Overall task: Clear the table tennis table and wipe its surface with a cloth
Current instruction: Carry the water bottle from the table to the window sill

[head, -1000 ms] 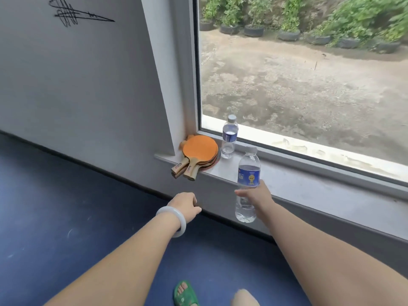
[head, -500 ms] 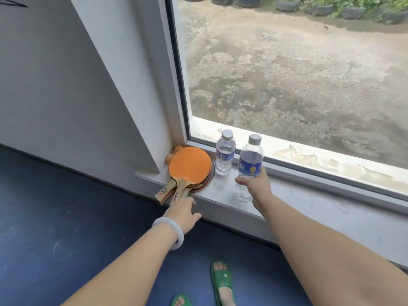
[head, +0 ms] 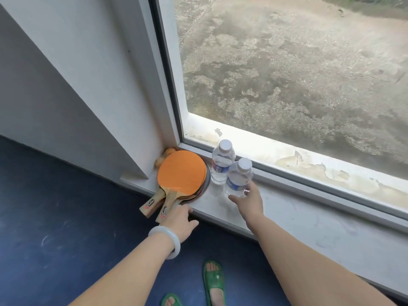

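Right hand [head: 250, 200]: thumb and fingers [head: 252, 187] curved round the lower part of the near bottle [head: 239, 176], thumb on its left, fingers on its right. The bottle stands upright on the windowsill [head: 309, 217], touching or just beside the far bottle [head: 221, 162] by the window frame. Left hand [head: 180, 218]: fingers bent down over the sill's front edge at the ends of the paddle handles; cannot tell if they grip anything. Stacked paddles [head: 182, 171], orange face up, lie in the sill's corner, with orange balls [head: 169, 152] tucked behind them. White bangle [head: 167, 239] on left wrist. Green sandals [head: 213, 279] on blue floor [head: 55, 206].
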`<action>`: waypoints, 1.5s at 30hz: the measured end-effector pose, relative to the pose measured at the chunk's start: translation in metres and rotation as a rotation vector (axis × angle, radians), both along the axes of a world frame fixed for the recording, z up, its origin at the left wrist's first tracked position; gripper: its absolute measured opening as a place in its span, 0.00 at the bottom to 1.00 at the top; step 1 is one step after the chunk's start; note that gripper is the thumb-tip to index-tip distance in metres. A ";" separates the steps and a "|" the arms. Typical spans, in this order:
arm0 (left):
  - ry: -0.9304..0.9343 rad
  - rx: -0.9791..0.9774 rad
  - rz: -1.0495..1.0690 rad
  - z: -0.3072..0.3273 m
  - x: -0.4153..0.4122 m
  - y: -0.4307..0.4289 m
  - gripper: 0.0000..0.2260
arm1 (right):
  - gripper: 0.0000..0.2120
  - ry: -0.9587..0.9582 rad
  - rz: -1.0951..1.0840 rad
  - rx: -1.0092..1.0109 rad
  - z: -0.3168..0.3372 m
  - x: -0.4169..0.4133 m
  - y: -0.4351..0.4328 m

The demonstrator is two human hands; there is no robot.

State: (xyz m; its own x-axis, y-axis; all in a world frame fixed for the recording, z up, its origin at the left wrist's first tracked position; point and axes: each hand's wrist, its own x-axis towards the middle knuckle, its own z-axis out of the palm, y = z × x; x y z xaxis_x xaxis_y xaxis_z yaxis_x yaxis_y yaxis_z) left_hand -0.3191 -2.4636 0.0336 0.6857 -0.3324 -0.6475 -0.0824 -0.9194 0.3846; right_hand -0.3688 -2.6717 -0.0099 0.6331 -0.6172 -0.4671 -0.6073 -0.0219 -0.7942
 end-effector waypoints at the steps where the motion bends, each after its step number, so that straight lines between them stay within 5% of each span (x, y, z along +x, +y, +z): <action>1: -0.003 0.000 0.000 -0.001 0.002 -0.001 0.18 | 0.27 0.010 -0.010 -0.001 -0.002 0.001 0.000; 22: -0.017 -0.010 -0.019 -0.007 0.014 -0.007 0.18 | 0.19 0.013 -0.097 -0.077 -0.011 0.029 -0.014; 38: -0.056 -0.020 -0.012 0.001 0.005 -0.006 0.19 | 0.23 0.112 -0.211 0.013 -0.001 0.008 0.008; 45: -0.098 -0.042 0.077 0.029 -0.002 0.008 0.17 | 0.13 0.066 0.042 -0.039 0.027 0.002 0.055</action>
State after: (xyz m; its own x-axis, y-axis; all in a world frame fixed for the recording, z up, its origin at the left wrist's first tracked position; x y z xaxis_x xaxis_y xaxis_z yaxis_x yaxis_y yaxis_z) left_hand -0.3208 -2.4557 0.0626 0.7695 -0.3016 -0.5629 -0.0514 -0.9078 0.4162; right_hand -0.3671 -2.6171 0.0173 0.6275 -0.6093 -0.4847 -0.6562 -0.0788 -0.7505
